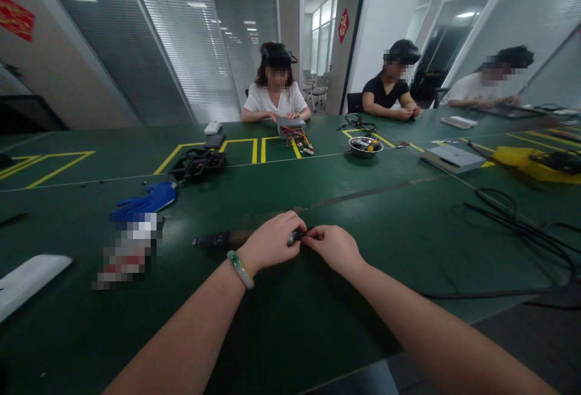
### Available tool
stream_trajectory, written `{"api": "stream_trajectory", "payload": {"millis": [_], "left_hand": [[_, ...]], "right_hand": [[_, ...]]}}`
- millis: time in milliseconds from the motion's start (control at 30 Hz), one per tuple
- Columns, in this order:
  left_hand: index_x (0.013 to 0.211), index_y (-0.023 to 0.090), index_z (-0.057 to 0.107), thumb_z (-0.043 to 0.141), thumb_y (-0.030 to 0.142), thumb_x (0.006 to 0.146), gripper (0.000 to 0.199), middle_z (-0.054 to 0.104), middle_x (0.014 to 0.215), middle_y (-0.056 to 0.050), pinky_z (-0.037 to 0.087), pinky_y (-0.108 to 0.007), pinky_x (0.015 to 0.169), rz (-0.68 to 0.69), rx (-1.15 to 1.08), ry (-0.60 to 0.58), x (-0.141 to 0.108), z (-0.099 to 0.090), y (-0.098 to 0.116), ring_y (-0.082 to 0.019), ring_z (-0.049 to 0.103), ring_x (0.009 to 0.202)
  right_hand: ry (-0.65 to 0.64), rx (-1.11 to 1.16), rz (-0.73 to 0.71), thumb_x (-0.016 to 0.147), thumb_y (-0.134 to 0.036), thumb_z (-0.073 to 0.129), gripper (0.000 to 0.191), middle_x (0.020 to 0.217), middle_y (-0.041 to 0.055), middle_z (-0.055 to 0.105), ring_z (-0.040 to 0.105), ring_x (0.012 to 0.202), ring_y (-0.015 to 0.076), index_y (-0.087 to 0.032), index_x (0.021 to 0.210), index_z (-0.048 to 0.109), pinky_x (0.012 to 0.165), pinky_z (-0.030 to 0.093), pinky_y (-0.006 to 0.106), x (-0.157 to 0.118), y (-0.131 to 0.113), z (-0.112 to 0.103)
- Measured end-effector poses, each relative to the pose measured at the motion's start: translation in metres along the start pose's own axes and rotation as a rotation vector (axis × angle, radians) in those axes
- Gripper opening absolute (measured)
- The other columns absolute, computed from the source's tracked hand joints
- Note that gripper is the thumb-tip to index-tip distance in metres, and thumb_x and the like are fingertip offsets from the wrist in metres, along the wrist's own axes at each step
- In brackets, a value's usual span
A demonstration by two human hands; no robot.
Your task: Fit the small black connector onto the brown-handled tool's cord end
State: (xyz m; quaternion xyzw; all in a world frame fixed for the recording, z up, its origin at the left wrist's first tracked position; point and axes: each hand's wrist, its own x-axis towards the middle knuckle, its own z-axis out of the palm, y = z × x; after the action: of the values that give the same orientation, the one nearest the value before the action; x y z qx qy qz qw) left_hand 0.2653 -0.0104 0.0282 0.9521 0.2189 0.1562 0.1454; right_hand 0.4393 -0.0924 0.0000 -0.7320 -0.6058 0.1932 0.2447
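Note:
A long dark cylindrical tool [215, 240] lies sideways on the green table, its narrow metal tip pointing left. My left hand [274, 239] is wrapped over the tool's right part, with a pale green bangle at the wrist. Close to its fingertips, my right hand [334, 248] pinches at the tool's right end. Whatever is between the right fingertips is too small to make out. Part of a dark, shiny piece [294, 237] shows under the left fingers.
Left of the hands are a blue glove [147, 199], black plastic parts [198, 164] and a white object [31, 280]. Black cables [535, 244] lie at right. Beyond sit a metal bowl [365, 147], a grey box with wires [291, 127] and three people across the green table [254, 195].

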Motion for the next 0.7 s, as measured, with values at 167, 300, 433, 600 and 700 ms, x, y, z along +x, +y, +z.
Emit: {"api": "stream_trajectory", "payload": {"millis": [167,300,433,600,700], "left_hand": [[0.098,0.021,0.058,0.054,0.020,0.080,0.019,0.057,0.099,-0.004,0.046,-0.034,0.084,0.003,0.000,-0.012,0.000,-0.003,0.001,-0.019,0.054,0.093],[0.097,0.021,0.058,0.054,0.019,0.080,0.018,0.057,0.099,-0.003,0.045,-0.034,0.083,0.018,0.018,-0.018,0.001,-0.002,0.002,-0.019,0.054,0.092],[0.095,0.022,0.058,0.054,0.019,0.082,0.015,0.056,0.100,-0.003,0.046,-0.032,0.082,0.032,0.051,-0.021,0.000,0.002,0.002,-0.018,0.053,0.092],[0.097,0.022,0.058,0.054,0.018,0.083,0.015,0.056,0.101,-0.003,0.046,-0.031,0.083,0.045,0.068,-0.004,0.000,0.004,0.002,-0.017,0.053,0.093],[0.096,0.022,0.058,0.055,0.018,0.083,0.014,0.057,0.099,-0.002,0.046,-0.031,0.085,0.053,0.067,0.005,-0.001,0.005,0.002,-0.017,0.054,0.093]], "right_hand": [[-0.015,0.038,0.013,0.086,-0.046,0.063,0.017,0.082,-0.0055,0.068,0.060,0.071,0.0146,-0.035,0.092,0.074,0.055,0.032,0.024,-0.001,-0.002,-0.001],[-0.018,0.041,0.036,0.086,-0.042,0.063,0.016,0.081,-0.0046,0.067,0.059,0.069,0.0147,-0.033,0.092,0.074,0.054,0.031,0.024,0.000,-0.002,-0.001],[-0.033,0.010,0.016,0.086,-0.037,0.061,0.013,0.082,-0.0033,0.066,0.058,0.070,0.0154,-0.030,0.090,0.072,0.057,0.033,0.025,-0.002,-0.003,0.000],[0.044,-0.053,-0.105,0.082,-0.023,0.059,0.015,0.090,0.0040,0.062,0.055,0.082,0.0191,-0.018,0.096,0.059,0.072,0.038,0.028,-0.020,-0.003,-0.001],[0.017,-0.023,-0.104,0.088,-0.016,0.049,0.009,0.089,0.0057,0.059,0.054,0.082,0.0184,-0.016,0.096,0.054,0.075,0.039,0.028,-0.027,-0.001,-0.005]]}}
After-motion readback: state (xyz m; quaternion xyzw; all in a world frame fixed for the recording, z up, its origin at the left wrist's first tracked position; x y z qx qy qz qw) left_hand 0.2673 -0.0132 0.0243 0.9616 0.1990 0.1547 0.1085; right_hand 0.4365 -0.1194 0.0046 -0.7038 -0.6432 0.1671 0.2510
